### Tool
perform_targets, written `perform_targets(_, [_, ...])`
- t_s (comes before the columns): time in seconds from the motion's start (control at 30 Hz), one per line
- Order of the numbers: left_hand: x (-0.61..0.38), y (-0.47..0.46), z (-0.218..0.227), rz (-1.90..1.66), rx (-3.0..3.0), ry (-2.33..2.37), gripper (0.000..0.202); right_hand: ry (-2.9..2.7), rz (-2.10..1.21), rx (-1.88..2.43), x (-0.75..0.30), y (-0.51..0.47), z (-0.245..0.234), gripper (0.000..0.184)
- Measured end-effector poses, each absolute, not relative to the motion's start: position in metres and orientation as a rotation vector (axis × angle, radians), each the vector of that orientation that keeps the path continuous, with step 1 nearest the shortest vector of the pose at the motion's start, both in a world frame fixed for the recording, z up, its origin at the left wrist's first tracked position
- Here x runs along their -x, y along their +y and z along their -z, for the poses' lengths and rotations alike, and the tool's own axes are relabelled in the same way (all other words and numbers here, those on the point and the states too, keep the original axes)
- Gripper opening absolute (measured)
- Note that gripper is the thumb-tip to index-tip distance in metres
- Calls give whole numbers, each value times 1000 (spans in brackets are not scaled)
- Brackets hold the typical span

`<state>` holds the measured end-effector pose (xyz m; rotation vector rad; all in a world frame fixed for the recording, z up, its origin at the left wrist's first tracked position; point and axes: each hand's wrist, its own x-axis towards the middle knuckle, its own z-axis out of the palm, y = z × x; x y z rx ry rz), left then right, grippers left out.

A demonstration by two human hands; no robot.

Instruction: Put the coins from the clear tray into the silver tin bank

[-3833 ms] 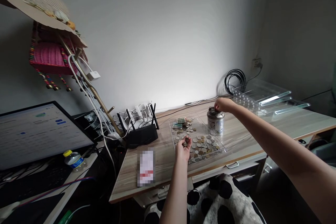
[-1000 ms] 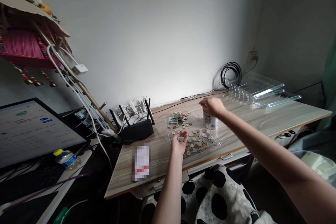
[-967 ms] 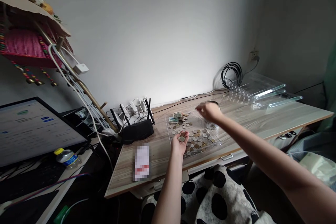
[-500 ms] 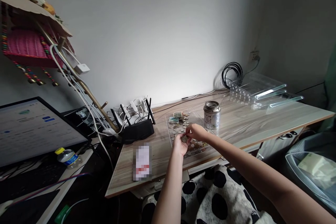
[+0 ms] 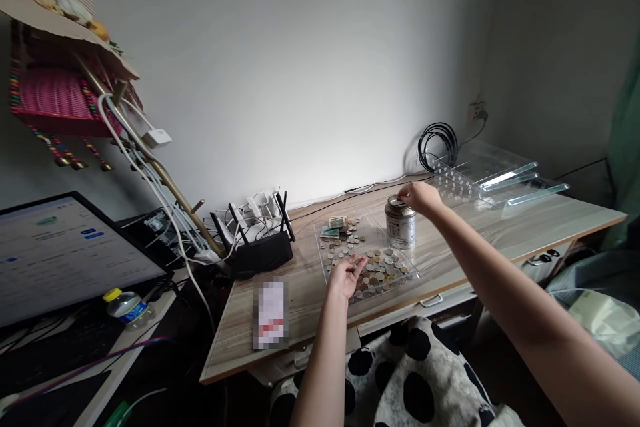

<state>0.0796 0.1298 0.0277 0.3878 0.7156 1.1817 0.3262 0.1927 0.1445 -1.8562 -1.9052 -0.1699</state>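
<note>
My right hand (image 5: 420, 197) is at the mouth of a round metal tin (image 5: 401, 225), fingertips pinched together over its opening. Whatever the pinch holds is hidden. Over a clear plastic tray (image 5: 324, 267) hovers my left hand (image 5: 347, 275), palm partly up, fingers loosely bent and apart; I make out nothing in it. Many loose coins (image 5: 380, 269) are spread across the tray, silver and brassy. Folded banknotes (image 5: 338, 221) lie among coins at the tray's back. The tin stands upright just right of the tray.
A black router (image 5: 263, 253) with white adapters and cables stands at the left, behind a blurred-out packet (image 5: 271, 313). Clear acrylic panels (image 5: 490, 180) and a coiled black cable (image 5: 438, 147) occupy the back right. A monitor (image 5: 75, 253) and a yellow-capped bottle (image 5: 127, 307) are far left.
My right hand has left my left hand and moved right and up to the tin's mouth. My left hand stays over the tray; the coin visible in it earlier no longer shows.
</note>
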Motion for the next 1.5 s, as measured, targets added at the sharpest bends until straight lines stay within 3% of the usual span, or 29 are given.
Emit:
perform_targets(0.23, [-80, 129, -30, -1089, -505, 783, 14, -2231, 162, 1833, -345, 214, -150, 20])
perform_targets(0.63, [-77, 132, -29, -912, -558, 673, 19, -1941, 223, 1704, -300, 177, -136, 29])
perform_targets(0.73, [-79, 131, -30, -888, -564, 665, 22, -2269, -126, 1395, -244, 149, -105, 27])
perform_targets(0.87, [-80, 130, -32, -869, -515, 695, 29, -2327, -225, 1366, -201, 132, -75, 17])
perform_targets(1.1, [-78, 133, -29, -955, -428, 719, 16, -1948, 61, 1483, -285, 174, -122, 25])
perform_targets(1.27, [-80, 132, -29, -1108, -368, 759, 21, -2143, 51, 1718, -345, 211, -143, 23])
perform_targets(1.37, [-82, 128, -32, -1104, -394, 715, 19, -2208, 13, 1715, -351, 218, -145, 20])
perform_targets(1.5, [-82, 127, -33, -1141, -399, 727, 13, -2037, 168, 1687, -327, 197, -144, 29])
